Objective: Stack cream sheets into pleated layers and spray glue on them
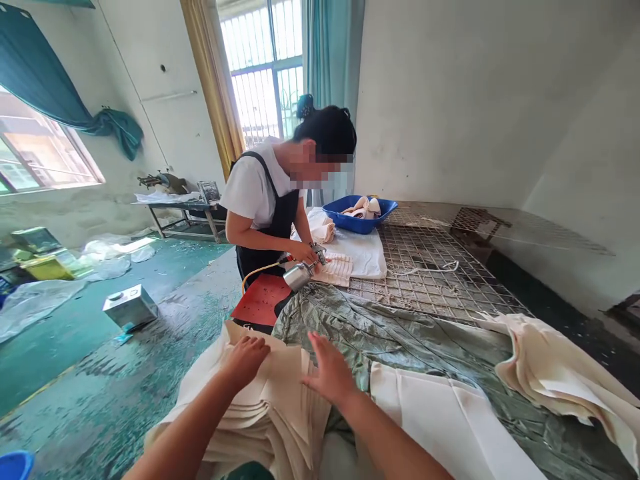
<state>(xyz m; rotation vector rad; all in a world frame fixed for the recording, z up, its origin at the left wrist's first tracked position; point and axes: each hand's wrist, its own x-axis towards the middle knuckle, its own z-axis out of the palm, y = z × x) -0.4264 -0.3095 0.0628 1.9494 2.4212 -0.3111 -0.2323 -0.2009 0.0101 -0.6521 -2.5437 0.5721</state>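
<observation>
No readable text, label, brand or number anywhere.

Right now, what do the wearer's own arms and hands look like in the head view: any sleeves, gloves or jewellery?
Both forearms come in bare from the bottom edge, with no sleeve in view. The left hand and the right hand wear no gloves. No watch, bracelet or ring shows on the sides facing the camera. The fingernails look short and unpainted, though they are small in the picture.

Cream fabric sheets at lower centre; grey-green tarp mid-frame; red board beside it; blue basin above; teal curtain upper left.
</observation>
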